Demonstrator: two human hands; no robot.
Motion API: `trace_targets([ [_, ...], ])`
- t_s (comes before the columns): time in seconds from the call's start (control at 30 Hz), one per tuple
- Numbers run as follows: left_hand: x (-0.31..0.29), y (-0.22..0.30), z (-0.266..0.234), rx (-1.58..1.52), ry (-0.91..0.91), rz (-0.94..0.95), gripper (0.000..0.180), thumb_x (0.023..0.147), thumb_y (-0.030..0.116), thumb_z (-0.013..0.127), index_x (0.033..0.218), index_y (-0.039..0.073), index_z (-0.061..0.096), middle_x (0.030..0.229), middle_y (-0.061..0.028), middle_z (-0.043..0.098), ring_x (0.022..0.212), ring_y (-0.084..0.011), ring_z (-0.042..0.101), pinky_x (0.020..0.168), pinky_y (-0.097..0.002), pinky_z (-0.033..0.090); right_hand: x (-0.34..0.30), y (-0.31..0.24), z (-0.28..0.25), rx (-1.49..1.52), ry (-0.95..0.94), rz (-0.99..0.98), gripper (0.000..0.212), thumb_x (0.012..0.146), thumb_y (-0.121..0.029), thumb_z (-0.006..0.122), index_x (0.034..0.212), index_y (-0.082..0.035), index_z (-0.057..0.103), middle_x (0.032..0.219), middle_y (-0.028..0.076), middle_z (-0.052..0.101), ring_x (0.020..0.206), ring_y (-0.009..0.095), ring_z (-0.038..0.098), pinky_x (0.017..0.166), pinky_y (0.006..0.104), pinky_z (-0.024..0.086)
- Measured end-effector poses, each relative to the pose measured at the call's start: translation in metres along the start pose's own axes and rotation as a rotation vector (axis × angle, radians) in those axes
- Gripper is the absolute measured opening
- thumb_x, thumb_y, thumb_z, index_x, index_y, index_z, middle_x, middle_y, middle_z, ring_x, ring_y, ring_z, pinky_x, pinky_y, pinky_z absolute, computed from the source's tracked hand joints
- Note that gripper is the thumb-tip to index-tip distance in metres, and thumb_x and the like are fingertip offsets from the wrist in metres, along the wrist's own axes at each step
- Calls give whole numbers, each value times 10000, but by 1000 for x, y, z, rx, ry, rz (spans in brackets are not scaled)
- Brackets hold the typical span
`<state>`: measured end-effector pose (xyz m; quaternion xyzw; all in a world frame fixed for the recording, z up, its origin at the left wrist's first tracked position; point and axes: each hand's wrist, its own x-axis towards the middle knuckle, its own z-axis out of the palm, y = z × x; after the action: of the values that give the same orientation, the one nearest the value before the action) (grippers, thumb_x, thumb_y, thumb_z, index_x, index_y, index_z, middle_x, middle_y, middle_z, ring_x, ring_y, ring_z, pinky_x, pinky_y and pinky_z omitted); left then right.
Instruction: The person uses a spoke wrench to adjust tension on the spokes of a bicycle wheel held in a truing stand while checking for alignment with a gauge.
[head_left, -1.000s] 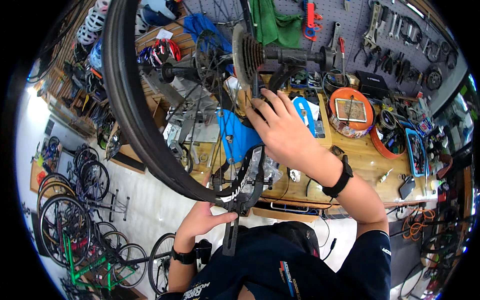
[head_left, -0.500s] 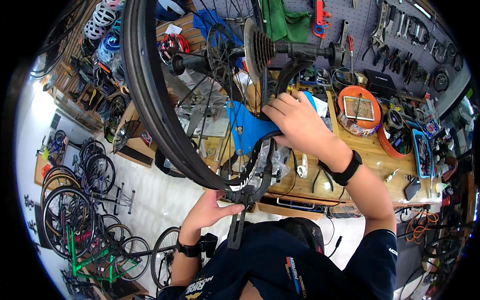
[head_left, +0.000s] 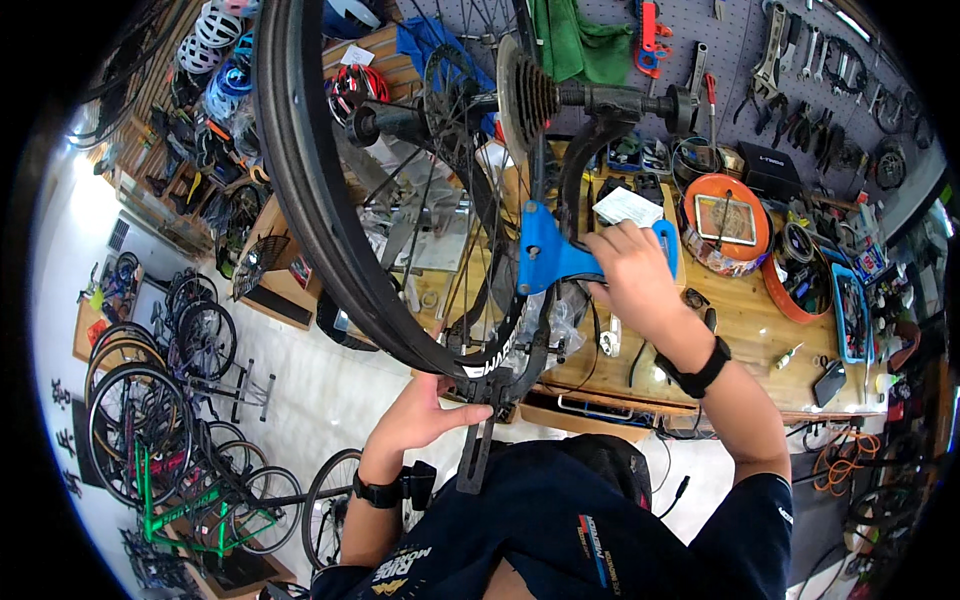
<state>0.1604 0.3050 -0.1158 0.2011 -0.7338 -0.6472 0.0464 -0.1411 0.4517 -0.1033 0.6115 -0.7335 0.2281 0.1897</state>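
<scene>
A spoked bicycle wheel (head_left: 315, 225) with a black rim and a cassette (head_left: 527, 95) sits in a black truing stand (head_left: 592, 150). My right hand (head_left: 640, 285) is closed around the handle of a blue spoke tension meter (head_left: 545, 255). The meter's wide head lies at the wheel's right side, near the spokes; whether it touches one I cannot tell. Low on the wheel, my left hand (head_left: 420, 425) grips the rim, its fingers partly hidden behind it. Its thumb reaches across to a slotted black bar (head_left: 476, 455) of the stand.
Behind the wheel is a wooden workbench (head_left: 735, 345) with an orange round tray (head_left: 720, 190), a blue bin (head_left: 848, 310) and pliers (head_left: 640, 365). Wrenches (head_left: 808, 55) hang on a pegboard. Helmets (head_left: 215, 50) hang at far left, and parked bicycles (head_left: 165, 440) stand below.
My right hand has drawn the tension meter to the right, away from among the spokes, and its head has turned. My left hand keeps its place at the rim.
</scene>
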Motion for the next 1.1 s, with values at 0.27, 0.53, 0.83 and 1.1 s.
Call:
trace_targets([
  [0.27,-2,6,3,6,-7,52,1056,785,74,836,1539,28,98,1403,-143,482,1244,-237,537,1085,-419,404,8,-13,3,102,19,36,630,594,-135,847,1169,-22,614,1066,94,608,1053,283,530,916,389,412],
  [0.53,1,3,4,-31,-8,25,1231,789,37,817,1561,63,-142,1420,-165,472,1249,-248,538,1079,-412,408,17,-19,11,-94,91,-17,499,783,-46,591,1274,32,546,1250,167,553,1255,370,468,1113,540,315],
  [0.83,1,1,5,-45,14,28,1207,781,36,818,1563,58,-102,1391,-180,506,1245,-267,555,1076,-417,416,14,-20,16,-140,80,16,574,763,-46,627,1316,46,501,1297,209,508,1290,411,429,1115,566,294],
  [1.1,-1,3,7,-46,12,34,1200,786,0,799,1559,52,-118,1422,-175,463,1261,-259,532,1089,-420,403,13,-22,13,-128,76,33,605,735,-78,678,1307,29,511,1289,195,512,1293,389,432,1117,556,299],
])
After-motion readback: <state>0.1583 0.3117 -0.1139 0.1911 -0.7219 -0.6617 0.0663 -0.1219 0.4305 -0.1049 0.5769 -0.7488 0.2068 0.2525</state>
